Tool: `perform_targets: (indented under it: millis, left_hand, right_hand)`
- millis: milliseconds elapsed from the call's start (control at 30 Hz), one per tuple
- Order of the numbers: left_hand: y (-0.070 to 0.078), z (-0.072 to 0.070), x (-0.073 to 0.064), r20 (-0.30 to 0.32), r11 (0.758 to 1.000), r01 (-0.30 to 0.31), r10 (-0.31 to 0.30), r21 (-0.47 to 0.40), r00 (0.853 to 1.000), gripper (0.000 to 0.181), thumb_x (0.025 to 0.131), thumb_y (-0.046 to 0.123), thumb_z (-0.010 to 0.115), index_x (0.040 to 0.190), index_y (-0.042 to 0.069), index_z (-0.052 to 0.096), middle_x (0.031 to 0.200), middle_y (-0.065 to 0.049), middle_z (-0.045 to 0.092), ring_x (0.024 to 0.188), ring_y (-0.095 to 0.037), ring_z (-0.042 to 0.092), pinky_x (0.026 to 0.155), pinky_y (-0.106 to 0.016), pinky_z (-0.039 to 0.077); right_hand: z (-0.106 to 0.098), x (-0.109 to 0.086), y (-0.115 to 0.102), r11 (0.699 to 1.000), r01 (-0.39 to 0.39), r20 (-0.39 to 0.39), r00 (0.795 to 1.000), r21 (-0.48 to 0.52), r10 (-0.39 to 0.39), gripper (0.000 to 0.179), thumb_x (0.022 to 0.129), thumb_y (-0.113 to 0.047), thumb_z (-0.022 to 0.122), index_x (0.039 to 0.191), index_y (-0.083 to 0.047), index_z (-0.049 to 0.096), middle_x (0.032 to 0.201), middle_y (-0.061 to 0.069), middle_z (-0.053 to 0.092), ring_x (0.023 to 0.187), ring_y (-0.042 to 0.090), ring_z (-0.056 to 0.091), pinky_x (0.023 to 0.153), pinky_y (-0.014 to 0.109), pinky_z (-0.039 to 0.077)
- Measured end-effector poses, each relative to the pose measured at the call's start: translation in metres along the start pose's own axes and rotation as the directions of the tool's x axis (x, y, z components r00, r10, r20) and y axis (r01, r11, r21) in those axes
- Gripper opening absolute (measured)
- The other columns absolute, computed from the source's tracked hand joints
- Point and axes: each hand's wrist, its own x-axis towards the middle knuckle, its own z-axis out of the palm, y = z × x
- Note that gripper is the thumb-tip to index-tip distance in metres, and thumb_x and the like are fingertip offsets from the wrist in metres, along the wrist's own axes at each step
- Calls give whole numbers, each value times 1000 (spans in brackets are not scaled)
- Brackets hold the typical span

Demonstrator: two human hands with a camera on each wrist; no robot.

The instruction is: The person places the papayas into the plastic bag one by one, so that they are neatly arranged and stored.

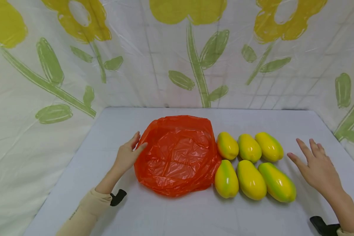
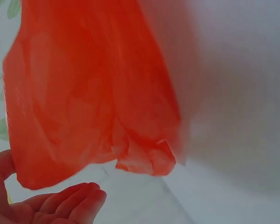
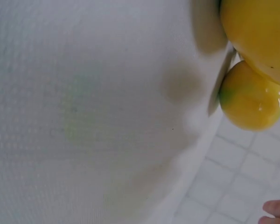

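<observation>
A red plastic bag (image 1: 177,157) stands on the white table with its mouth spread wide, facing up. My left hand (image 1: 127,155) is at the bag's left rim, thumb over the edge and fingers outside; in the left wrist view a gap shows between the fingers (image 2: 79,203) and the bag (image 2: 84,93). Several yellow-green papayas (image 1: 251,180) lie in two rows just right of the bag. My right hand (image 1: 320,168) hovers right of the papayas, fingers spread and holding nothing. Two papayas (image 3: 252,95) show in the right wrist view, apart from the fingertips.
The white table (image 1: 194,216) ends at a back edge, against a white curtain (image 1: 135,65) printed with yellow flowers and green leaves. Black straps with camera mounts (image 1: 118,197) sit on both wrists.
</observation>
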Motion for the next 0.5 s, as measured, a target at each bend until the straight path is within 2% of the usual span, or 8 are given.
perform_targets:
  millis: [233,300,367,400,467,500]
  left_hand:
    - [3,8,-1,9,999,31,-31,-13,999,60,98,17,56,147,-7,30,145,-28,39,129,-44,44,103,-54,41]
    - [1,9,-1,8,999,28,-28,-20,1000,58,98,13,54,147,-7,30,145,-28,39,128,-44,45,101,-53,43]
    - [0,10,-2,4,999,27,-27,-20,1000,57,98,11,53,148,-7,30,145,-27,39,126,-43,48,99,-53,45]
    - [0,10,-2,3,999,27,-27,-21,1000,57,98,10,52,147,-7,30,145,-28,39,125,-44,48,99,-53,45]
    - [-1,11,-3,-4,999,32,-32,-21,999,56,98,9,52,147,-7,31,145,-28,39,125,-44,48,99,-53,44]
    - [-1,10,-3,-5,999,36,-36,-21,999,56,98,9,52,148,-7,31,145,-28,39,125,-44,48,100,-53,44]
  right_hand:
    - [-4,-6,-8,988,-3,4,1000,157,2,71,104,-42,38,154,0,9,154,35,1,141,51,-5,104,75,3]
    - [-8,-7,-11,973,-37,54,998,228,26,70,104,-41,36,154,0,6,153,35,0,139,55,-2,102,76,5]
    - [-11,-9,-13,942,-97,130,990,323,58,70,105,-41,31,154,-2,2,153,35,-3,137,59,-1,99,79,6]
    - [-12,-9,-15,916,-132,169,983,379,72,70,105,-42,29,154,-2,0,153,35,-4,136,60,-1,98,79,6]
    - [-15,-11,-17,850,-208,258,962,484,88,69,105,-44,24,153,-3,-5,153,33,-7,133,63,0,99,79,5]
    - [-15,-12,-17,818,-234,291,953,526,85,69,105,-44,22,153,-3,-7,154,32,-9,134,62,-1,105,73,5]
